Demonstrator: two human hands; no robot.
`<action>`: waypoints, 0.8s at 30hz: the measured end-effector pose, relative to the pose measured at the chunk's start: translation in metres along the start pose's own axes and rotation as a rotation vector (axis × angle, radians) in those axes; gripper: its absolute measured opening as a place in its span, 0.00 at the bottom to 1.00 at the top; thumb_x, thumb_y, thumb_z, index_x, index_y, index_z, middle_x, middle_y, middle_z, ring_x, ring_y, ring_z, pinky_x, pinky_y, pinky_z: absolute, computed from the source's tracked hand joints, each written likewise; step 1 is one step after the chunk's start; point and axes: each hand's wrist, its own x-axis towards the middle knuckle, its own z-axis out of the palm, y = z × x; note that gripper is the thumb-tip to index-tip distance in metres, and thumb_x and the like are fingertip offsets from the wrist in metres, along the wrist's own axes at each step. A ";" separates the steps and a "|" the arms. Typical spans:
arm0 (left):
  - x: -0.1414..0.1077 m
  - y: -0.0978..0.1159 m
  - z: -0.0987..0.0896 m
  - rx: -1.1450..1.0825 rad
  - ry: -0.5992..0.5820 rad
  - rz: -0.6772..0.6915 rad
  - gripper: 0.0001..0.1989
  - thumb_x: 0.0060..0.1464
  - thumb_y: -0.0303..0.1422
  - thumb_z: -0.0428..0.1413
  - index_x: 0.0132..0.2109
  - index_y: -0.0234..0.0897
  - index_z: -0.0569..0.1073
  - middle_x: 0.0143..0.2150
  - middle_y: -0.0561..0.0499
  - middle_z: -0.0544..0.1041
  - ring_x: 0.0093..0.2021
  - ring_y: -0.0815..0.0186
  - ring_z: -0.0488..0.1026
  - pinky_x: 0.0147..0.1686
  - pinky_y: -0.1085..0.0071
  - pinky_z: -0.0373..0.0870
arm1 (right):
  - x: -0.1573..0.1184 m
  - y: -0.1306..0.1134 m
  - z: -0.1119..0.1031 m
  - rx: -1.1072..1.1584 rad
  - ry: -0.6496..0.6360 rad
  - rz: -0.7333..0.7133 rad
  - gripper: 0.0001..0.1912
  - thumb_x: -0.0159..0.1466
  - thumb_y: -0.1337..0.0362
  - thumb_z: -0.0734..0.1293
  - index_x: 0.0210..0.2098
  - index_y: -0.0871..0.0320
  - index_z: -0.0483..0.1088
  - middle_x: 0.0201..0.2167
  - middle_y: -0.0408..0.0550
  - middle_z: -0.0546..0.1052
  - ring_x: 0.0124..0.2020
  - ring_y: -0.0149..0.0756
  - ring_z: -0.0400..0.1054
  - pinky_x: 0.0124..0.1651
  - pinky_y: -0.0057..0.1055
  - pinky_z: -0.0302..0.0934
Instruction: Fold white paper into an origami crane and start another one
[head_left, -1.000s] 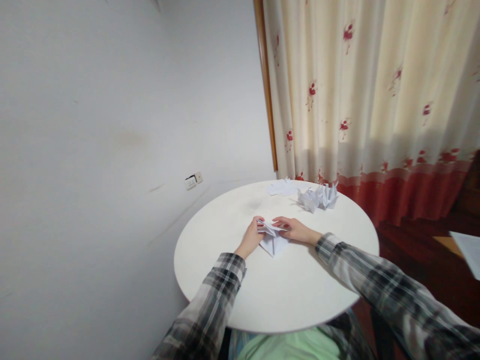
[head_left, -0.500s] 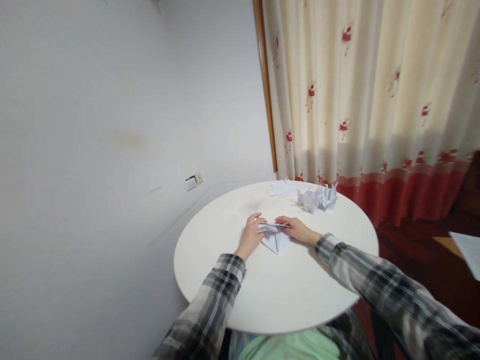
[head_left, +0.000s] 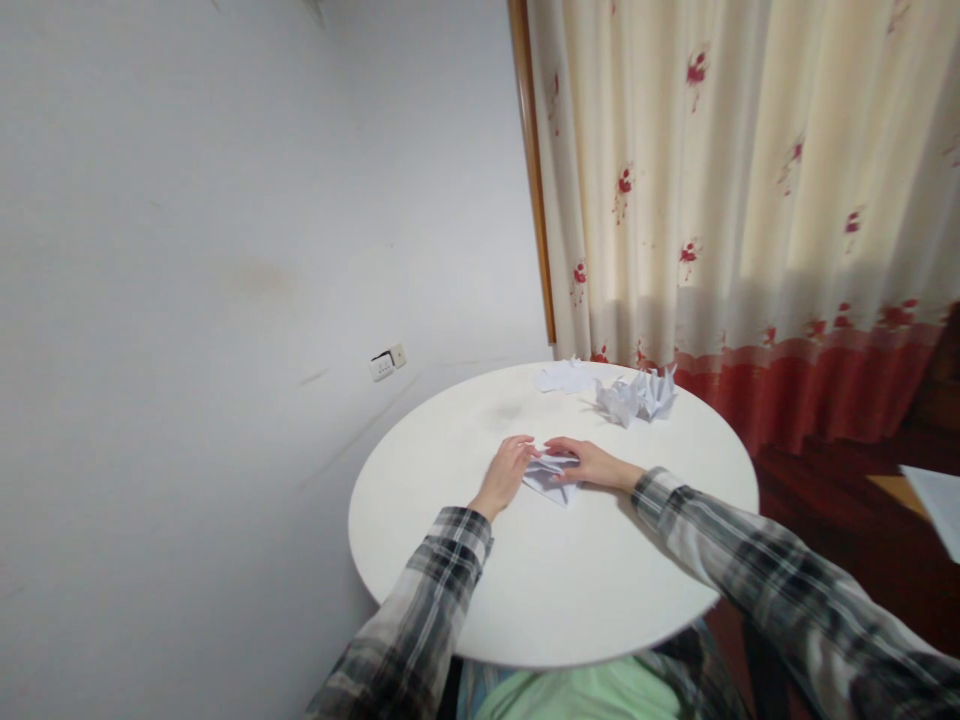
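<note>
Folded paper [head_left: 552, 488] now askew, partly behind fingers [head_left: 564, 444]

Rnd wht table [head_left: 585, 590]: L hand [head_left: 510, 474] has fingers on L side of folded wht paper [head_left: 557, 489]; R hand [head_left: 591, 463] grips its R side, thumb nearer wearer, fingers beyond. Plaid sleeves [head_left: 450, 560], blk/gry/wht. Farther back, a bit R: cluster of pointy origami figs. [head_left: 637, 397]; L of those, flat wht paper [head_left: 562, 377] nr far edge. Bkgd: cream curtain [head_left: 712, 150] w/ red flowers, red btm band; pale wall [head_left: 225, 180] w/ elec. socket [head_left: 382, 367]. Lt. green cloth [head_left: 585, 692] at btm; dk. reddish floor [head_left: 825, 490] on R.
</note>
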 end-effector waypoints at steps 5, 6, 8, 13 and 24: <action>0.000 -0.001 0.002 -0.025 -0.044 -0.057 0.21 0.57 0.37 0.37 0.33 0.36 0.74 0.42 0.48 0.73 0.46 0.65 0.65 0.50 0.67 0.57 | -0.001 -0.004 -0.003 0.002 -0.051 -0.023 0.28 0.51 0.53 0.65 0.49 0.59 0.61 0.46 0.53 0.68 0.47 0.39 0.62 0.50 0.37 0.54; 0.000 -0.001 0.003 -0.031 -0.065 -0.073 0.21 0.56 0.37 0.38 0.34 0.37 0.74 0.42 0.49 0.73 0.45 0.66 0.66 0.50 0.68 0.57 | -0.001 -0.006 -0.003 0.003 -0.055 -0.035 0.27 0.53 0.53 0.64 0.49 0.58 0.62 0.46 0.52 0.69 0.46 0.38 0.62 0.50 0.37 0.54; 0.001 -0.004 0.005 -0.045 -0.100 -0.103 0.19 0.56 0.36 0.39 0.38 0.37 0.73 0.42 0.49 0.74 0.45 0.66 0.67 0.50 0.69 0.58 | -0.002 -0.008 -0.005 -0.009 -0.059 -0.065 0.23 0.56 0.53 0.61 0.48 0.58 0.63 0.45 0.50 0.69 0.46 0.37 0.62 0.50 0.36 0.54; 0.001 -0.010 0.009 -0.049 -0.154 -0.079 0.16 0.53 0.37 0.44 0.40 0.38 0.73 0.43 0.50 0.74 0.46 0.66 0.67 0.50 0.69 0.59 | -0.004 -0.015 -0.007 -0.048 -0.025 -0.080 0.21 0.62 0.54 0.52 0.45 0.57 0.65 0.44 0.48 0.70 0.45 0.36 0.62 0.51 0.36 0.53; -0.003 -0.017 0.014 -0.057 -0.172 0.037 0.14 0.48 0.30 0.52 0.44 0.38 0.71 0.45 0.48 0.72 0.47 0.65 0.66 0.50 0.66 0.59 | 0.007 0.018 0.002 -0.205 0.175 0.034 0.18 0.58 0.58 0.59 0.44 0.61 0.65 0.42 0.53 0.72 0.41 0.37 0.66 0.45 0.34 0.58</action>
